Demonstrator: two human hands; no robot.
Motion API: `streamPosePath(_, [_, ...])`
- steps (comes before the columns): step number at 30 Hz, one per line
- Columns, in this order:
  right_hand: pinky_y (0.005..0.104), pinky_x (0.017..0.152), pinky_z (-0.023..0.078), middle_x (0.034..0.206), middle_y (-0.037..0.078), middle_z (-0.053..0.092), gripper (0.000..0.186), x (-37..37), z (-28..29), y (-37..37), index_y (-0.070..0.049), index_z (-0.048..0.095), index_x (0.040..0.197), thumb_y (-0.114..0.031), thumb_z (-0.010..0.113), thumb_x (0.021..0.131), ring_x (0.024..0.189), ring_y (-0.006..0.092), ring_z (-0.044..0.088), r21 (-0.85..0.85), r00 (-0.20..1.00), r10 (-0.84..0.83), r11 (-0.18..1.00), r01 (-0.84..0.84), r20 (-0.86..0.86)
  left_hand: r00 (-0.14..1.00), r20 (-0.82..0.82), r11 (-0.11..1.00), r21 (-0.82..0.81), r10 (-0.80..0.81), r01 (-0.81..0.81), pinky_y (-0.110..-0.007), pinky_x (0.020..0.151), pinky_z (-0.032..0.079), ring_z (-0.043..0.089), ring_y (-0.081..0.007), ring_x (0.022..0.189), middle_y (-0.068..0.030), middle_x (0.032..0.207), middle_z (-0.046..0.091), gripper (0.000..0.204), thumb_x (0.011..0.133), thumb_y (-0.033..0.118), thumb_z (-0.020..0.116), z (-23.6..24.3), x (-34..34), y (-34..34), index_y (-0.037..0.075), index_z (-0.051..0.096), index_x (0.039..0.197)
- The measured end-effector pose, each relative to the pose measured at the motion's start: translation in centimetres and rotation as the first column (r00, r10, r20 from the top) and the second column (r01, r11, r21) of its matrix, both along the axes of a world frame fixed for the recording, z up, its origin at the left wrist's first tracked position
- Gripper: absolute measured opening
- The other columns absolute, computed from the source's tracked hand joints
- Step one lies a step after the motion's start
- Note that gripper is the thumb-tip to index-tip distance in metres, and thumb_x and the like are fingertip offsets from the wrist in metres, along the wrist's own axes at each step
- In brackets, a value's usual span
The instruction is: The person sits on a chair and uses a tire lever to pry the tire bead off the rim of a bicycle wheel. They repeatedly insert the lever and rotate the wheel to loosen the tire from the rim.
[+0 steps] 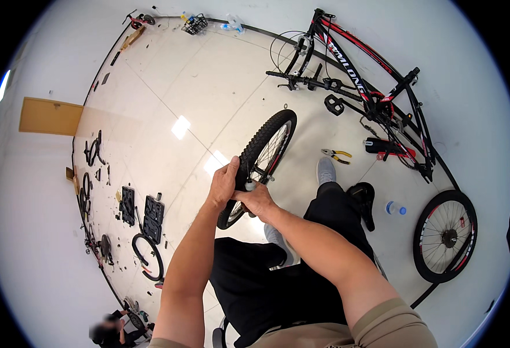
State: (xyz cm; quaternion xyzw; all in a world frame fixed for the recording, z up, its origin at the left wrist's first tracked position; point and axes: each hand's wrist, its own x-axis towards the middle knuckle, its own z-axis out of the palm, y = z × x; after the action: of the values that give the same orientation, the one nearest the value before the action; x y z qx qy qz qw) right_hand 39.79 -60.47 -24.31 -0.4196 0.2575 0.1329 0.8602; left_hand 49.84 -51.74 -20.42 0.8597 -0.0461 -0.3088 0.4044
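A bicycle wheel (265, 144) with a black knobby tyre stands tilted on the floor in front of me. My left hand (224, 184) grips its tyre from the left, thumb up along the tread. My right hand (256, 199) is closed at the near part of the rim, its fingers meeting the left hand at the tyre. Beside the right thumb shows a small grey-white piece (250, 184), whose kind I cannot make out. Both hands hide the tyre's near section. To the right of the wheel lie yellow-handled pliers (337, 155).
A black-and-red bicycle frame (348, 69) leans by the right wall. Nearby are a second wheel (445, 236), a saddle (361, 203), a water bottle (395, 207) and a black-and-red cylinder (388, 147). Open tool cases (152, 217) and a loose tyre (147, 256) lie left; another person (118, 332) sits lower left.
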Motion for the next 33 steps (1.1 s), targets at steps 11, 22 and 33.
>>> streamPosePath(11, [0.0294, 0.056, 0.047, 0.076, 0.000, 0.062, 0.025, 0.5, -1.1, 0.7, -0.005, 0.067, 0.096, -0.016, 0.080, 0.078, 0.063, 0.0119, 0.057, 0.057, 0.998, 0.033, 0.998, -0.037, 0.062, 0.994, 0.072, 0.997, -0.003, -0.078, 0.079, -0.030, 0.075, 0.054, 0.065, -0.0172, 0.077, -0.0100, 0.086, 0.068, 0.072, 0.105, 0.063, 0.040, -0.5, 2.3, 1.5, -0.002, 0.070, 0.102])
streamPosePath(22, [0.0340, 0.050, 0.047, 0.079, 0.008, 0.061, 0.007, 1.2, -0.5, -1.2, -0.003, 0.059, 0.087, -0.006, 0.059, 0.080, 0.060, 0.0160, 0.054, 0.103, 0.955, -0.186, 0.971, 0.215, -0.233, 0.996, 0.062, 0.995, 0.069, 0.069, -0.073, -0.035, 0.068, 0.049, 0.059, -0.0198, 0.069, -0.0128, 0.076, 0.062, 0.078, 0.103, 0.064, 0.039, -0.5, 2.4, 5.1, -0.008, 0.066, 0.093])
streamPosePath(33, [0.0445, 0.093, 0.053, 0.111, 0.020, 0.072, 0.034, 1.1, -1.5, 0.8, -0.002, 0.069, 0.112, -0.014, 0.058, 0.083, 0.111, 0.0361, 0.068, -0.625, 0.868, 0.456, 0.623, -0.470, -0.197, 0.995, -0.038, 0.995, 0.021, 0.096, -0.095, -0.032, 0.050, 0.049, 0.058, -0.0181, 0.055, -0.0097, 0.071, 0.064, 0.079, 0.099, 0.073, 0.036, -0.3, 5.4, 5.5, 0.001, 0.068, 0.086])
